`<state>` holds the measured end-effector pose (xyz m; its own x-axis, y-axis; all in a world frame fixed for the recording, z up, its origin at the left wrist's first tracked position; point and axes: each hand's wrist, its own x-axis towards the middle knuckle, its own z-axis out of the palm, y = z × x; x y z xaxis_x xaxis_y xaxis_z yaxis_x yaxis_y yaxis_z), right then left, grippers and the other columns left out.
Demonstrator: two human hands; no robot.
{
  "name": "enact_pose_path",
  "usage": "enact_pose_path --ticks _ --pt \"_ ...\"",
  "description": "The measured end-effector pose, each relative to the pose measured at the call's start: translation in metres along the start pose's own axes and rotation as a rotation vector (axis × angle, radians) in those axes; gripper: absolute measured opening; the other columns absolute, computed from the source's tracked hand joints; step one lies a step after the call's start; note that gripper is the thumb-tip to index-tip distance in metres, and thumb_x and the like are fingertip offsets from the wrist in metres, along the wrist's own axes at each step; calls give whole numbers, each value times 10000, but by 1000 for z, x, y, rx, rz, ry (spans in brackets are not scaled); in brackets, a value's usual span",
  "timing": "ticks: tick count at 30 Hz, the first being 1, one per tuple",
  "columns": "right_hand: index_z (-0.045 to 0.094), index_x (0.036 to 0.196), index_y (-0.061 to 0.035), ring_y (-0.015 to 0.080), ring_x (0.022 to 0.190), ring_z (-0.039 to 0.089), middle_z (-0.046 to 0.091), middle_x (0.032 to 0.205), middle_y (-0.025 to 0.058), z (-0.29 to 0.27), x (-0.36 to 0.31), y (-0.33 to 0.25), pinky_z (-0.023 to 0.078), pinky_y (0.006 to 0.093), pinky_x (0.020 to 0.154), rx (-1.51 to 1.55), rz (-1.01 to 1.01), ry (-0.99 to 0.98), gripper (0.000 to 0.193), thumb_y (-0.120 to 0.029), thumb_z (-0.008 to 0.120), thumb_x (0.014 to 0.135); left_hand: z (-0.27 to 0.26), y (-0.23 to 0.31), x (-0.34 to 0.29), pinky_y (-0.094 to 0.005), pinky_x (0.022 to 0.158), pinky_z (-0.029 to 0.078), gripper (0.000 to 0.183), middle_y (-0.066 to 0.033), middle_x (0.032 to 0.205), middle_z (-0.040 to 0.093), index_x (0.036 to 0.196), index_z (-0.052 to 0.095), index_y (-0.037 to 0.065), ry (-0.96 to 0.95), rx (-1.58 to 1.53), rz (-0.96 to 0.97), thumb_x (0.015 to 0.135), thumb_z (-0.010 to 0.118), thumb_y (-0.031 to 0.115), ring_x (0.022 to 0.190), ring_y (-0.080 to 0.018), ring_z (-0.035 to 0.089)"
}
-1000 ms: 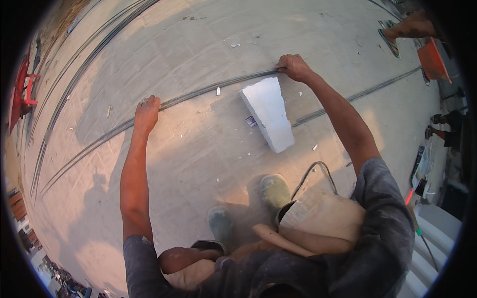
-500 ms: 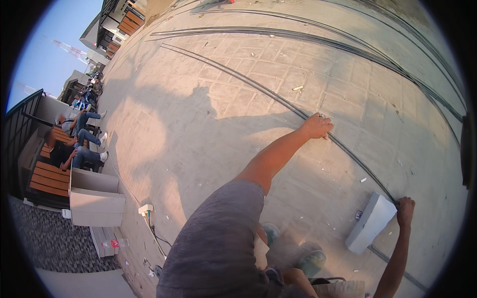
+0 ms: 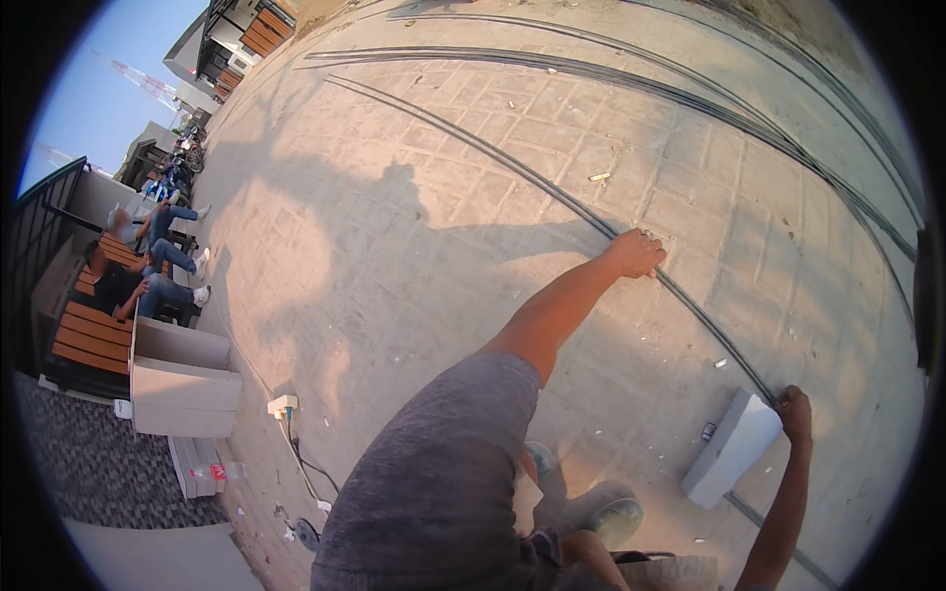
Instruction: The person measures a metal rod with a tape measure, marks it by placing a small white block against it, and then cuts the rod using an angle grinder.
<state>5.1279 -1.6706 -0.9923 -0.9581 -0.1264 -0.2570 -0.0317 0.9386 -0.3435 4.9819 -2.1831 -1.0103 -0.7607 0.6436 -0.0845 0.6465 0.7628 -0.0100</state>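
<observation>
A pair of long, thin dark steel bars (image 3: 498, 153), which look like rebar, runs diagonally over the paving. My left hand (image 3: 639, 254) is closed around them at mid-length, arm stretched forward. Further along, beside a pale rectangular block (image 3: 732, 448), my right hand (image 3: 794, 414) grips the same bars with bent fingers. The bars pass over the block's far end and show again past its near end. Both palms and most fingertips are hidden from view.
More long bars (image 3: 552, 61) lie in bundles across the far ground. A power socket box (image 3: 283, 404) with cables and a plastic bottle (image 3: 217, 472) are at left. Two people sit on a wooden bench (image 3: 94, 335). My shoe (image 3: 616, 517) stands near the block.
The fingers of my left hand have closed more tightly round the bars. My right hand has shifted slightly left and up in the picture; the whole view has moved a little.
</observation>
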Motion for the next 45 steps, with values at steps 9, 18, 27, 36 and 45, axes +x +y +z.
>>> enact_pose_path --ticks 9,18,27,36,45 --pt "643 820 -84 298 885 623 651 874 93 -12 9 -6 434 417 835 -238 -136 -53 140 -167 712 730 -13 -6 7 -433 786 479 265 -122 948 596 954 581 58 29 -15 107 907 611 317 940 -308 617" --pt "665 892 -105 281 964 633 653 936 88 -13 3 18 459 417 847 -183 -107 -94 154 -159 699 752 -32 7 39 -465 871 443 410 -134 1062 550 1077 549 29 -147 -27 89 915 609 401 1005 -341 584" --pt "652 854 -57 323 889 635 659 908 123 -30 25 -20 499 422 789 97 -24 -41 182 -226 705 808 -14 38 91 -501 1056 306 504 -126 1384 437 1266 491 46 130 -253 -18 919 612 391 1287 -327 432" --pt "655 906 -45 310 891 625 647 936 127 -49 79 -27 496 410 776 301 43 165 180 -214 686 852 -9 70 213 -526 1176 131 721 -113 1518 285 1422 318 51 241 -247 -90 921 565 505 1445 -278 208" --pt "637 1017 -44 296 987 601 622 1050 113 -70 195 -3 495 398 845 323 43 531 188 -161 666 873 13 78 229 -540 1197 70 797 -113 1583 174 1470 279 48 134 -218 -220 906 560 536 1474 -293 134"
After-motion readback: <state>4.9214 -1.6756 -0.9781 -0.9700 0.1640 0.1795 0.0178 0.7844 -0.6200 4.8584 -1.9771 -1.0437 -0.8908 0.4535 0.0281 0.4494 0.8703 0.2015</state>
